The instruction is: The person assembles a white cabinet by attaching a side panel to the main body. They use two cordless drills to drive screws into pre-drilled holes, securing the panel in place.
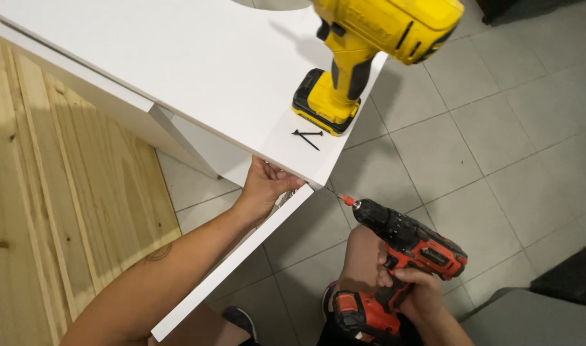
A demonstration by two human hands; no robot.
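Red-and-black cordless drill sits at lower centre of frame, right hand with fingers wrapped tight round its grip, bit aimed at the lower corner of the white panel. Left hand grips the panel edge, fingers curled over it. Judged step: driving a screw into the corner joint. Next move calls for a straight bit and steady pressure. Two loose black screws and a yellow drill rest on the panel.

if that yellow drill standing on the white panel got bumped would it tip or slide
The yellow cordless drill stands upright on its broad battery base, so it is probably fairly stable, though top-heavy. It sits close to the edge of the smooth white panel, so a push might slide it off. The two black screws beside it would likely roll.
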